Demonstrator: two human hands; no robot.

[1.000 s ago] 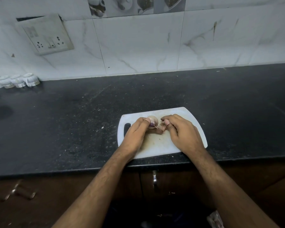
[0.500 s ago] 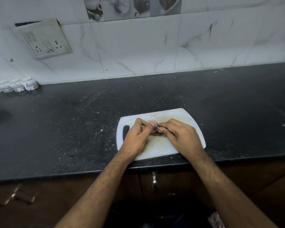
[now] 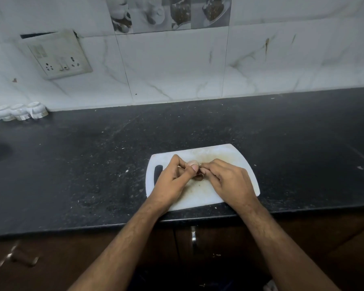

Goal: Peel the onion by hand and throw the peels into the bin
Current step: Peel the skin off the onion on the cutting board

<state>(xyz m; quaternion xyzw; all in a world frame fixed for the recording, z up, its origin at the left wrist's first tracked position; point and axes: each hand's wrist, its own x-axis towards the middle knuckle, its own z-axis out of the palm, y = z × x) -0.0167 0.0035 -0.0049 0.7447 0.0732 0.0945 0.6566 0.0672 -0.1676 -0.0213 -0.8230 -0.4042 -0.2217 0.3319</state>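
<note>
A: Fingers (image 3: 194,168) first: your left hand (image 3: 172,181) has thumb and fingertips pinched tight around the onion (image 3: 192,163), a small pale one of which only the top shows above your thumbnail.

B: And your right hand (image 3: 229,182)?

A: Its fingertips are curled in narrow against the right side of the onion, touching your left thumb tip. Whether they grip a strip of peel, you cannot tell; the tips hide it. Just under your fingers sits a small dark brownish bit (image 3: 199,177), too blurred to name.

B: What lies beneath your hands?

A: A white cutting board (image 3: 223,153), stained yellowish under your fingers, with its dark handle slot (image 3: 158,174) just left of your left knuckles. The board rests at the near edge of a black speckled countertop (image 3: 93,164).

B: Farther out?

A: Well away to the far left of your fingers, small white jars (image 3: 21,111) stand against the marbled tile wall (image 3: 177,66), with a switch-and-socket plate (image 3: 58,54) above them. Below your wrists, a brown cabinet front carries a metal handle (image 3: 193,236).
</note>
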